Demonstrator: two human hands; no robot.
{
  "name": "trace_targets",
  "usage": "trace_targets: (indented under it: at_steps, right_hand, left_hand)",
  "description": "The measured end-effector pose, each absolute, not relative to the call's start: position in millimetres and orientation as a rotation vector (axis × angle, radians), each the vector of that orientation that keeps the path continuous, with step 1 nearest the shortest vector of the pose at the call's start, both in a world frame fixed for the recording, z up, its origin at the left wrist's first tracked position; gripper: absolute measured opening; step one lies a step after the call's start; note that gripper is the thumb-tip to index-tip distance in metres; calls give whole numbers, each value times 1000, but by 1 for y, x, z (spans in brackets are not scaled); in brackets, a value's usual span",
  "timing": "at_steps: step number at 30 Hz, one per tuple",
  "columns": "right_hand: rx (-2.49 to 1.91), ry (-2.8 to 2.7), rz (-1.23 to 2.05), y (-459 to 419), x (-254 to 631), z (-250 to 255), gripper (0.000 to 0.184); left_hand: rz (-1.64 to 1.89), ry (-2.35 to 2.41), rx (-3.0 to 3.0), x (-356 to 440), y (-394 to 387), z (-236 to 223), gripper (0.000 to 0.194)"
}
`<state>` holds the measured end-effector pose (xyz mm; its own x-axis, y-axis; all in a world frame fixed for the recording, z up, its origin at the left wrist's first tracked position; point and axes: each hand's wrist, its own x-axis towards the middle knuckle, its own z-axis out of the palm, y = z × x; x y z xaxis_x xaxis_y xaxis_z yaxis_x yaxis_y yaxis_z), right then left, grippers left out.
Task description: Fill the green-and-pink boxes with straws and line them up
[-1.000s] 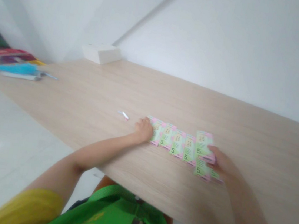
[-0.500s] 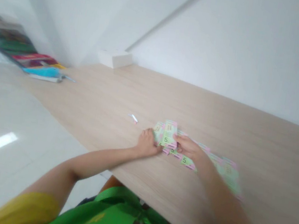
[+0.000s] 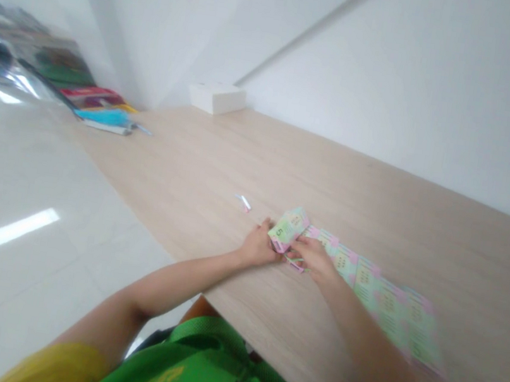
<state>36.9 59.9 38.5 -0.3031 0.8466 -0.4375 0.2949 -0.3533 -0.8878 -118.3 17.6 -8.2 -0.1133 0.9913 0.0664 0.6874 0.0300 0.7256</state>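
A row of green and pink play banknotes marked "5" lies on the light wooden table, stretching to the right. Both my hands meet at the row's left end. My left hand and my right hand are closed on a small stack of the same notes, lifted slightly and tilted above the table. My right forearm crosses over part of the row and hides some notes.
A small white and pink scrap lies left of the notes. A white box stands at the table's far corner by the wall. Colourful books and a blue item lie at the far left edge. White floor is to the left.
My right hand swept from the row's right end to its left end, carrying notes into a stack. Both hands now hold that stack, tilted. The camera view shifted to the left.
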Motion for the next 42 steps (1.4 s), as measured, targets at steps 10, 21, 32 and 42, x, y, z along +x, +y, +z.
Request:
trace_targets:
  at_steps: [10, 21, 32, 42]
  right_hand:
    - [-1683, -1580, 1504, 93, 54, 95, 46]
    - [-1576, -1723, 1545, 106, 32, 66, 27]
    - [-1738, -1731, 1215, 127, 54, 62, 23]
    - [-1884, -2222, 779, 140, 70, 45, 66]
  left_hand:
    - [942, 1969, 2096, -116, 3, 3, 115]
    - [930, 1971, 2376, -116, 8, -13, 58]
    - [737, 1943, 2597, -110, 2, -9, 47]
    - [792, 1930, 2582, -110, 3, -12, 52]
